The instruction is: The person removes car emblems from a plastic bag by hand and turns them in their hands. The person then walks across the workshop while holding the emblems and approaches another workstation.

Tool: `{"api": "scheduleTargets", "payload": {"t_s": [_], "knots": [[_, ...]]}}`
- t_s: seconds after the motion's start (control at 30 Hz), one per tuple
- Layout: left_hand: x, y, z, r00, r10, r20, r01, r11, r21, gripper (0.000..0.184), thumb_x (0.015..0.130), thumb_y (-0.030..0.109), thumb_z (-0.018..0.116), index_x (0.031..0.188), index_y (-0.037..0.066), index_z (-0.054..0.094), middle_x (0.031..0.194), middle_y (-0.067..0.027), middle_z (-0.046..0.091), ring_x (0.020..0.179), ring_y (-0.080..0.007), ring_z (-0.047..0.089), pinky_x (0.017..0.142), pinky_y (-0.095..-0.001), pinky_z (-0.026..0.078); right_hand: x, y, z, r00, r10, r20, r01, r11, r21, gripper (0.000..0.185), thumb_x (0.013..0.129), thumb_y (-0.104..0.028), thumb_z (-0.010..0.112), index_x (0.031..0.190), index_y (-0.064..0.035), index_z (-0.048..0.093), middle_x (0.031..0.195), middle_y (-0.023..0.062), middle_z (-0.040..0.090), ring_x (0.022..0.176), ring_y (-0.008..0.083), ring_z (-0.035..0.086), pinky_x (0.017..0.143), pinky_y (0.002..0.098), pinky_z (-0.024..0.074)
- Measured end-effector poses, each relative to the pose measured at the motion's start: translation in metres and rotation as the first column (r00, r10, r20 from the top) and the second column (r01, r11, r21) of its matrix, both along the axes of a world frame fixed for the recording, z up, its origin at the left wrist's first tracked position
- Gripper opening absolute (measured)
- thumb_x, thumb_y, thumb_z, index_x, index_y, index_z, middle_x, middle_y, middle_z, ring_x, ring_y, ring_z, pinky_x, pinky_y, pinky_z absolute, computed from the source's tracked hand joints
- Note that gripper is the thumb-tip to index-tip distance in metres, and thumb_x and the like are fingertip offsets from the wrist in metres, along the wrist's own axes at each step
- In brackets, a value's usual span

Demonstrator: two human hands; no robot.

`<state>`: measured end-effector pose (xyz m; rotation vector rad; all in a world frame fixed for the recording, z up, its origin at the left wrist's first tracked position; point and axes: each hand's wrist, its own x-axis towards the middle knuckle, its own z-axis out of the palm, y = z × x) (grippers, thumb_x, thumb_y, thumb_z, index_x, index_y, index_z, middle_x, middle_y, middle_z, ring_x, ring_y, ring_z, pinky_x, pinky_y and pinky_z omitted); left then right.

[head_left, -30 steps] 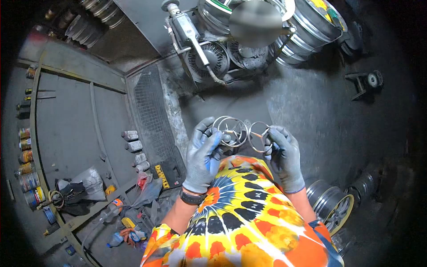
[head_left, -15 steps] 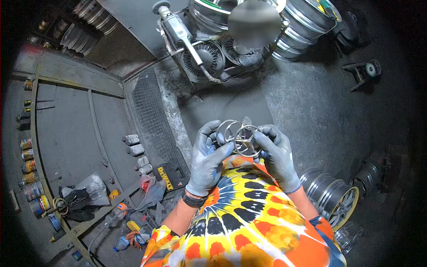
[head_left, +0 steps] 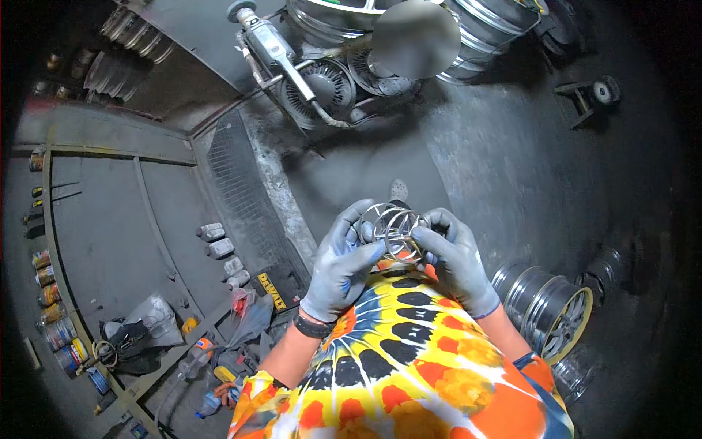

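My left hand (head_left: 337,262), in a grey work glove, is closed on the left side of several thin, shiny metal rings (head_left: 399,238). My right hand (head_left: 462,261), gloved likewise, pinches their right side. The rings overlap at different tilts in front of my chest, and whether they are joined I cannot tell. Gloved fingers cover part of their outer edges. Just beneath them is the bright tie-dye shirt (head_left: 409,329).
Alloy wheels (head_left: 541,311) stand at lower right, more at the top beside a long-handled tool (head_left: 270,47). A small stand (head_left: 585,99) is upper right. Bottles (head_left: 219,249), a DeWalt-marked item (head_left: 273,291), a plastic bag (head_left: 252,314) and cans (head_left: 62,333) are left.
The camera view has shifted slightly, so the surroundings sit a little higher and further left. The rings have turned somewhat between my fingers, and both hands still hold them.
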<state>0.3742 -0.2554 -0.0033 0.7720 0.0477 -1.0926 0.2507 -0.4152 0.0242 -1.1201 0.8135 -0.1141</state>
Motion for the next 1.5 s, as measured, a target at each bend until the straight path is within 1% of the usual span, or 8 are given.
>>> {"api": "scheduleTargets", "payload": {"t_s": [0.47,0.53,0.6,0.67,0.73,0.8,0.9,1.5], "knots": [[-0.006,-0.041,-0.024,0.923,-0.314,-0.221,0.312,0.949,-0.043,0.045,0.096,0.005,0.065,0.138,-0.004,0.052,0.134,-0.0173,0.059,0.119,-0.0248,0.064,0.107,-0.0387,0.05,-0.028,-0.026,0.008,0.989,-0.079,-0.124,0.055,0.98,-0.189,0.022,0.095,-0.018,0.07,0.104,0.0009,0.063,0.086,0.0009,0.063,0.067,0.0021,0.054,0.058,0.0193,0.0436],[-0.006,-0.049,-0.033,0.34,-0.29,0.894,0.312,0.932,0.184,0.038,0.098,0.005,0.063,0.135,-0.003,0.057,0.124,-0.0137,0.064,0.113,-0.0226,0.065,0.098,-0.0331,0.053,-0.034,-0.036,0.004,0.984,-0.058,-0.166,0.027,0.983,-0.183,0.023,0.096,-0.02,0.069,0.105,0.0006,0.063,0.086,0.0008,0.063,0.068,0.0026,0.055,0.059,0.0199,0.0444],[-0.012,-0.061,-0.029,0.91,-0.386,0.149,0.348,0.909,0.228,0.035,0.093,-0.003,0.066,0.128,0.0,0.064,0.125,-0.016,0.063,0.113,-0.0257,0.065,0.096,-0.0346,0.054,-0.044,-0.048,-0.014,0.974,-0.227,0.01,0.227,0.974,0.024,0.026,0.101,-0.025,0.064,0.109,-0.0006,0.064,0.088,0.0017,0.064,0.067,0.0046,0.058,0.057,0.0209,0.0456],[-0.009,-0.064,-0.059,0.311,-0.26,0.914,0.099,0.965,0.241,0.039,0.087,-0.004,0.075,0.124,-0.002,0.064,0.123,-0.0176,0.064,0.114,-0.0251,0.065,0.096,-0.033,0.054,-0.044,-0.059,-0.014,0.953,-0.304,0.009,0.303,0.951,0.056,0.023,0.104,-0.023,0.057,0.107,-0.0017,0.065,0.085,0.0046,0.065,0.065,0.0094,0.061,0.057,0.0226,0.0471],[-0.005,-0.082,-0.044,0.179,-0.274,0.945,-0.034,0.958,0.285,0.036,0.088,-0.005,0.073,0.123,-0.001,0.064,0.121,-0.0154,0.065,0.113,-0.0242,0.066,0.094,-0.0337,0.056,-0.055,-0.076,-0.032,0.917,-0.398,0.033,0.391,0.911,0.133,0.024,0.104,-0.026,0.058,0.108,-0.003,0.064,0.087,0.0054,0.065,0.066,0.0098,0.061,0.057,0.0235,0.0484],[-0.002,-0.109,-0.053,0.97,0.206,-0.129,-0.168,0.952,0.256,0.042,0.083,-0.005,0.075,0.124,0.0,0.065,0.118,-0.0146,0.066,0.112,-0.0244,0.067,0.093,-0.0342,0.056,-0.06,-0.094,-0.043,0.933,-0.354,0.063,0.343,0.929,0.14,0.025,0.105,-0.028,0.058,0.109,-0.0038,0.064,0.086,0.0053,0.065,0.066,0.0103,0.061,0.056,0.0245,0.0492],[0.001,-0.123,-0.074,0.849,0.138,0.51,-0.325,0.898,0.297,0.043,0.082,-0.009,0.071,0.123,0.003,0.065,0.118,-0.0125,0.065,0.111,-0.0228,0.066,0.093,-0.0319,0.057,-0.065,-0.122,-0.055,0.949,-0.312,0.041,0.301,0.938,0.174,0.022,0.102,-0.028,0.063,0.11,-0.0071,0.064,0.086,0.0018,0.063,0.065,0.0068,0.058,0.056,0.0213,0.0463],[-0.049,-0.323,-0.009,0.831,0.384,0.404,-0.494,0.842,0.215,0.022,0.096,0.007,0.068,0.115,0.002,0.059,0.105,-0.0068,0.067,0.093,-0.0149,0.069,0.083,-0.0299,0.06,-0.013,-0.328,-0.016,0.966,0.198,0.166,-0.183,0.978,-0.103,0.023,0.102,-0.024,0.063,0.113,-0.0033,0.063,0.091,0.0025,0.064,0.072,0.0079,0.059,0.063,0.0227,0.0469]]}}
